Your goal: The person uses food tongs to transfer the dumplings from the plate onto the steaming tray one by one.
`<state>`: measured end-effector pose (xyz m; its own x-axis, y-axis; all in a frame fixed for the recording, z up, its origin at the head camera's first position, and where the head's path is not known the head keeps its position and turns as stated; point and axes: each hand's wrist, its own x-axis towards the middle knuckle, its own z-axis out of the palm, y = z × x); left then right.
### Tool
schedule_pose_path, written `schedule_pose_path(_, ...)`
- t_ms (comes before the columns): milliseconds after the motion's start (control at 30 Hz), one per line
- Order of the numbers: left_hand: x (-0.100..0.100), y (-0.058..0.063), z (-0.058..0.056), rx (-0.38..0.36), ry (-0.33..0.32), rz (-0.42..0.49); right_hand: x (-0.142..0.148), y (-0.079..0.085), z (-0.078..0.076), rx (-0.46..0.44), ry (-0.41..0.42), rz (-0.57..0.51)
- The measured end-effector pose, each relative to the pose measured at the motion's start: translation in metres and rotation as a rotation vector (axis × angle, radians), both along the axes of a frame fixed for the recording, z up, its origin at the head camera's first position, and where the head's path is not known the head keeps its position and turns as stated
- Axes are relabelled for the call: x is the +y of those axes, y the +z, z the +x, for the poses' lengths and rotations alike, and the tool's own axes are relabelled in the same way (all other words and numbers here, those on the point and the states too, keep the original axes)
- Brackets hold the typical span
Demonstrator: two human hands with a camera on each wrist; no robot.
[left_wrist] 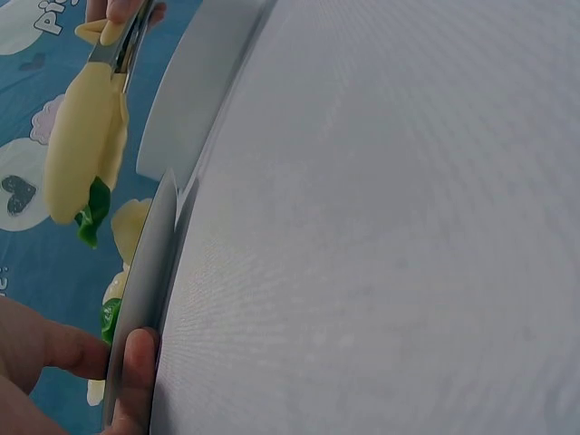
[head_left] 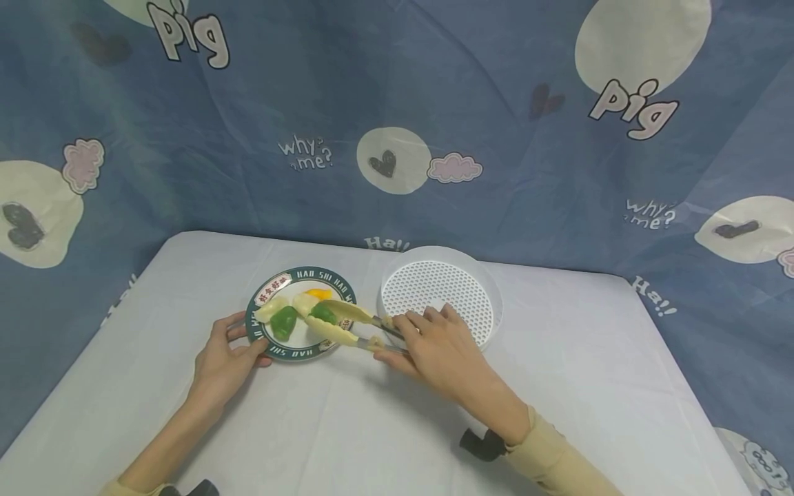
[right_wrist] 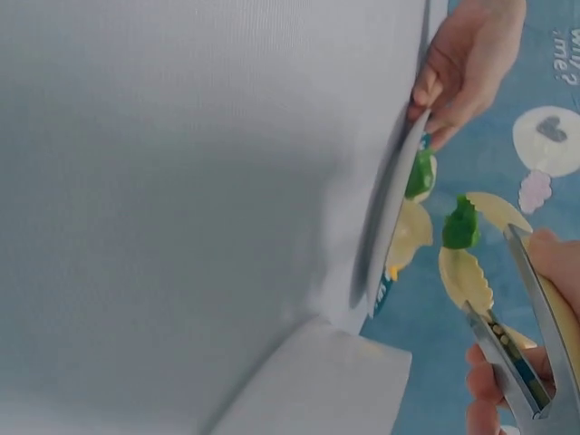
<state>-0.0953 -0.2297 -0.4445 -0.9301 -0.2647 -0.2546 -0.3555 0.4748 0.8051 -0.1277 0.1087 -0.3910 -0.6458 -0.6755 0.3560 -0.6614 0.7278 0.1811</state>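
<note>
– Head view?
– The left hand (head_left: 225,359) pinches the plate (head_left: 296,354) by its rim; the right hand (head_left: 443,353) grips tongs (head_left: 336,333) clasping a green piece (head_left: 323,313) over it
– Left wrist?
– Digits either side of that rim
– Right wrist?
– Green piece between the tongs' tips, off the plate

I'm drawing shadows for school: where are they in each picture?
Head view: faint shadow on the white tablecloth, below the right hand; left wrist view: thin dark strip beneath the round, green-rimmed plate; right wrist view: broad, dim patch on the tablecloth.
</note>
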Motion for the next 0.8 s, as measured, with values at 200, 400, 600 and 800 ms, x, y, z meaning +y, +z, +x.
schedule_pose_path(200, 0.0, 0.0, 0.0, 0.005, -0.008, -0.007, 0.008, 0.005, -0.001, 0.002, -0.028, -0.008)
schedule_pose_path(400, 0.0, 0.0, 0.001, 0.005, -0.005, -0.009, 0.019, 0.011, -0.002, -0.002, -0.048, -0.038)
schedule_pose_path(600, 0.0, 0.0, 0.001, 0.0, -0.006, -0.011, 0.029, 0.013, -0.005, -0.027, -0.085, -0.058)
schedule_pose_path(800, 0.0, 0.0, 0.001, 0.004, -0.01, -0.011, 0.038, 0.015, -0.005, -0.022, -0.104, -0.072)
